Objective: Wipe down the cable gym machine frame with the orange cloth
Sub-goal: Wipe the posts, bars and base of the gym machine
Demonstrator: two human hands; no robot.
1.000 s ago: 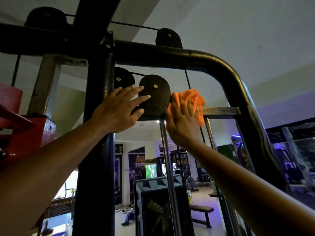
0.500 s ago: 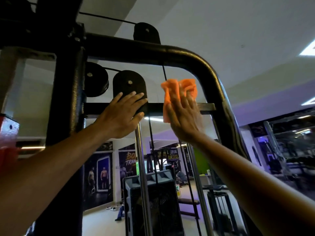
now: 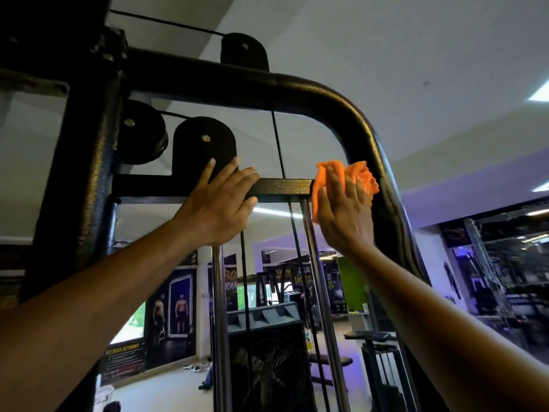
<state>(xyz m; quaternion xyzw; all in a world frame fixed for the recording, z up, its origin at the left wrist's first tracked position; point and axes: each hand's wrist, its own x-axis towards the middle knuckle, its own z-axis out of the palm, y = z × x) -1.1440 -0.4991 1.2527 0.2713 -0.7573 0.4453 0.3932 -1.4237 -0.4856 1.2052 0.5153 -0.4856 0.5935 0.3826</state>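
While the left hand [image 3: 221, 203] rests flat, fingers straight, on the black crossbar [image 3: 283, 188] and the pulley plate [image 3: 205, 150] above it, the right hand [image 3: 344, 212] presses the orange cloth [image 3: 361, 173] against the crossbar's right end — just where it meets the curved frame tube [image 3: 365, 138]. Its fingers lie spread over the bunched fabric — none curled around it.

I see the orange cloth [image 3: 364, 176] bunched and crumpled against the right end of the frame's crossbar [image 3: 283, 187], just where that bar meets the curved black tube [image 3: 350, 114]. The frame is black, textured metal, with a thick upright post [image 3: 89, 173] at left and the crossbar running level.
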